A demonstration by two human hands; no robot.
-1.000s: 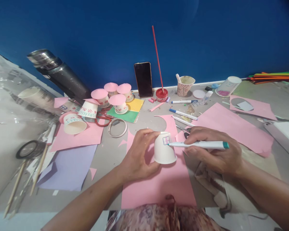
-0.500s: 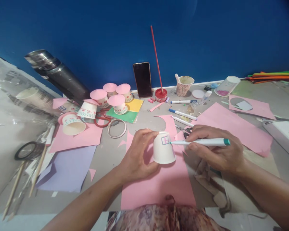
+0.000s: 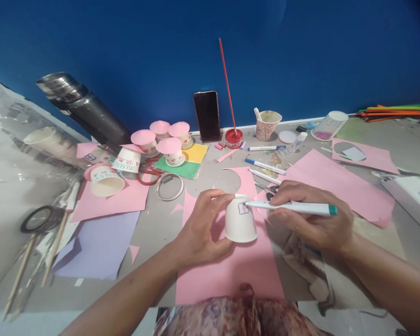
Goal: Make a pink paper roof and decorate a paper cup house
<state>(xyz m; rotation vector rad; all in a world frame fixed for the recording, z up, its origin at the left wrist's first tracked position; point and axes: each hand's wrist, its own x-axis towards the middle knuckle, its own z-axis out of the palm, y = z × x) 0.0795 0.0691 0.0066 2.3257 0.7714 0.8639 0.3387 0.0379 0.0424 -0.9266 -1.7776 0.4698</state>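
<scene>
My left hand [image 3: 205, 226] grips a white paper cup [image 3: 241, 228] from its left side, thumb low and fingers near the top. The cup is upside down, its wide rim lowest. A small window outline with pink lines is drawn on its side. In my right hand [image 3: 310, 219] is a white marker [image 3: 294, 206] with a green end, held like a pen. Its tip meets the cup at the upper part of the window drawing. Beneath both hands lies a sheet of pink paper [image 3: 227, 280].
Decorated cups with pink paper roofs [image 3: 170, 146] stand at the left back, near a roll of tape [image 3: 170, 187]. Behind are a phone [image 3: 207, 116], a red paint pot [image 3: 234, 138] and several markers [image 3: 265, 166]. A dark flask [image 3: 87, 112] leans against the blue wall.
The cup has shifted slightly right and down in my left hand. The marker tip has moved from the window's right side to its upper part.
</scene>
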